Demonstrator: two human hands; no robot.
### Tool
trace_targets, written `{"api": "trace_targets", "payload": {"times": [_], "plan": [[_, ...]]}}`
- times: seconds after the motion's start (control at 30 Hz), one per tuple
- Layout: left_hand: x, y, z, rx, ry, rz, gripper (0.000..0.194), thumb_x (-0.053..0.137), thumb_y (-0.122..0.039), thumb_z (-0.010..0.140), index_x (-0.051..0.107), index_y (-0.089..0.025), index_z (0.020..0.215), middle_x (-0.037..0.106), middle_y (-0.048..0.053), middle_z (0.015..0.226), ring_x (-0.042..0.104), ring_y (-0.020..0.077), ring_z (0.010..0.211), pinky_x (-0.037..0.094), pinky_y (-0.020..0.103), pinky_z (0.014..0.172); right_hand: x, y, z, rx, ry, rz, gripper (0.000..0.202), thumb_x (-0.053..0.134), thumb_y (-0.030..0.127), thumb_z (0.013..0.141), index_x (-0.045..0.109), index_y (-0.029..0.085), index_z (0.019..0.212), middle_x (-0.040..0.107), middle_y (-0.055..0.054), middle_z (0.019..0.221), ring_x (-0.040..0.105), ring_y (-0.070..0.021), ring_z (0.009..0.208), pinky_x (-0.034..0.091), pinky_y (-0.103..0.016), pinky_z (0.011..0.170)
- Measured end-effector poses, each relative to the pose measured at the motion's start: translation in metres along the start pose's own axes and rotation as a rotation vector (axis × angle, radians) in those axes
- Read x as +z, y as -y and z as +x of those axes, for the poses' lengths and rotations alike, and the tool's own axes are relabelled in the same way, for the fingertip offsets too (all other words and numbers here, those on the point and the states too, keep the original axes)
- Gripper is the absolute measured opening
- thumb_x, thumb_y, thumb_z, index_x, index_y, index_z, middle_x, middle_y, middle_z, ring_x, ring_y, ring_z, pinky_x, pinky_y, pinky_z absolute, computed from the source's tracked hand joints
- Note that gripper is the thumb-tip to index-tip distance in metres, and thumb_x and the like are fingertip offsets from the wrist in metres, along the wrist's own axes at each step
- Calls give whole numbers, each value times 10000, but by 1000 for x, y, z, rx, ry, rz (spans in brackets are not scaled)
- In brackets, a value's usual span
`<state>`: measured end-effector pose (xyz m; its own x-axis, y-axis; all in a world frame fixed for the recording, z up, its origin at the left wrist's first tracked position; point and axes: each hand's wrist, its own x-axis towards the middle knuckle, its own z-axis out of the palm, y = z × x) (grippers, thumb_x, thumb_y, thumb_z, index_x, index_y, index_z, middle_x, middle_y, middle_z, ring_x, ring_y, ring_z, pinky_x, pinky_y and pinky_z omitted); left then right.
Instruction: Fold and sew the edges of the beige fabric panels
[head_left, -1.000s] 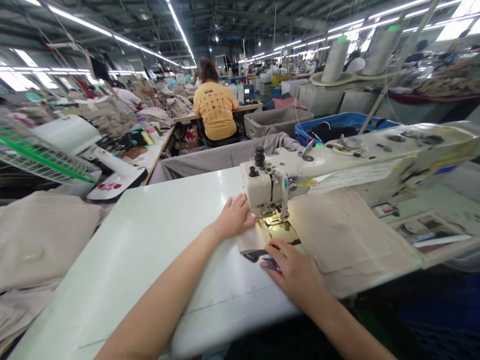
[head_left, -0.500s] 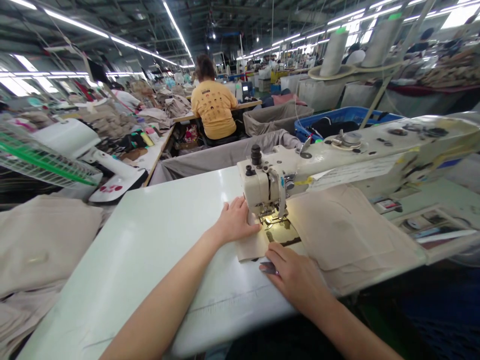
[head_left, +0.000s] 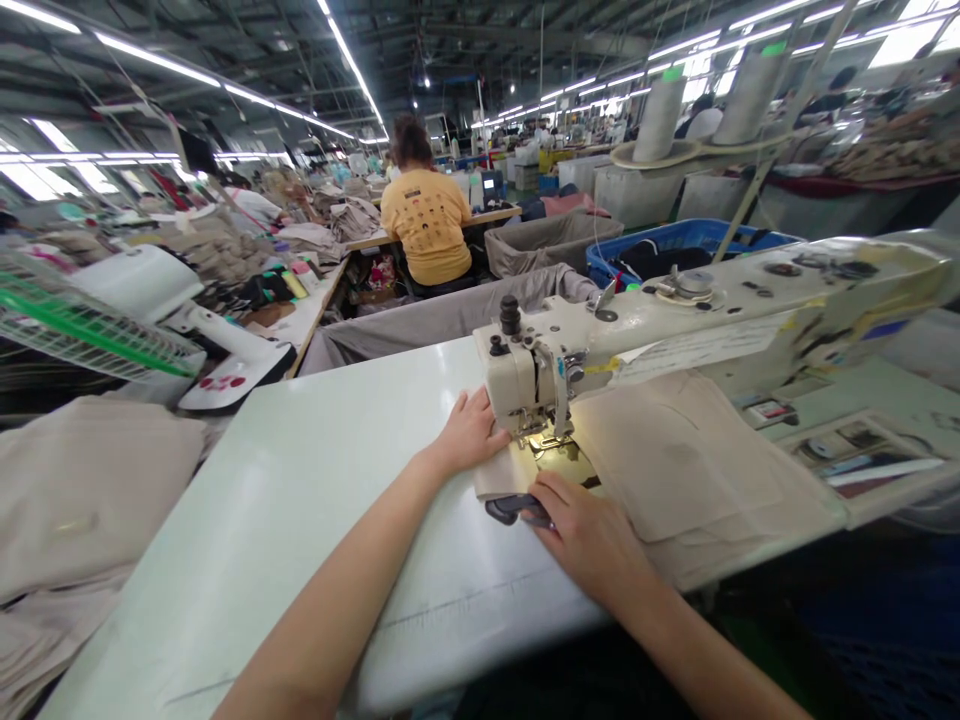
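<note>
My left hand (head_left: 469,432) lies flat with fingers apart on a small beige fabric piece (head_left: 496,474), left of the sewing machine's needle area (head_left: 546,440). My right hand (head_left: 574,520) is closed at the fabric's near right corner, by the lit metal plate. Its curled fingers hold a small dark tool that looks like thread snips (head_left: 537,517). A black rounded part (head_left: 502,508) shows just below the fabric's near edge; whether it belongs to the same tool I cannot tell. The sewing machine (head_left: 517,375) stands over the fabric's far end.
Stacked beige panels (head_left: 682,460) lie right of the needle. A white fan (head_left: 139,290) and more beige cloth (head_left: 90,490) are at the left. Beyond the table (head_left: 322,450) are a grey cloth-lined bin (head_left: 435,315), a blue crate (head_left: 675,243) and a seated person (head_left: 426,220).
The small fabric piece has slid forward under the machine, and my left hand has moved slightly forward with it. More of the black part shows at its near edge. My right hand stays closed.
</note>
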<state>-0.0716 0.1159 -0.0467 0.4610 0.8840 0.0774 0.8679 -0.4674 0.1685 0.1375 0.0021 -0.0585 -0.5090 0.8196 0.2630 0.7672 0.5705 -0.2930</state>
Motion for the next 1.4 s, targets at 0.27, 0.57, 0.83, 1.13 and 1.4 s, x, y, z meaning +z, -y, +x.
{"api": "trace_targets", "payload": {"times": [0.27, 0.57, 0.83, 1.13, 1.4], "plan": [[1, -4, -1, -48, -19, 10, 377, 564, -361, 924, 625, -215, 1266, 567, 104, 1418, 415, 305, 1388, 272, 509, 1184, 2, 0, -1, 6, -11, 19, 72, 573, 231, 963, 631, 198, 988, 680, -43, 1010, 678, -191, 823, 470, -284, 630], [3, -4, -2, -42, -38, 12, 370, 562, -370, 928, 626, -207, 1254, 572, 111, 1404, 413, 307, 1386, 272, 510, 1182, 3, -1, -3, 33, -6, 31, 80, 560, 221, 965, 636, 201, 981, 691, -44, 1008, 678, -184, 818, 449, -270, 642], [4, -4, -1, -40, -53, 19, 376, 579, -358, 921, 615, -228, 1272, 552, 96, 1438, 402, 304, 1403, 269, 526, 1186, 5, -3, -3, 30, -3, 33, 86, 574, 215, 952, 648, 196, 993, 697, -48, 1027, 683, -180, 807, 442, -268, 629], [1, -1, 2, -49, -38, 62, 337, 597, -350, 918, 637, -221, 1227, 589, 98, 1391, 443, 308, 1368, 319, 529, 1154, 0, -3, 6, 48, 48, 33, 89, 578, 180, 927, 647, 200, 980, 688, -31, 1031, 675, -175, 798, 448, -267, 619], [-10, -43, -43, 101, -95, 67, 197, 483, -169, 962, 679, -156, 969, 691, 110, 1023, 640, 250, 1034, 536, 417, 948, -5, -6, 2, 50, 150, 22, 260, 544, 179, 923, 644, 185, 1163, 671, -91, 1233, 697, -218, 932, 529, -298, 741]]}}
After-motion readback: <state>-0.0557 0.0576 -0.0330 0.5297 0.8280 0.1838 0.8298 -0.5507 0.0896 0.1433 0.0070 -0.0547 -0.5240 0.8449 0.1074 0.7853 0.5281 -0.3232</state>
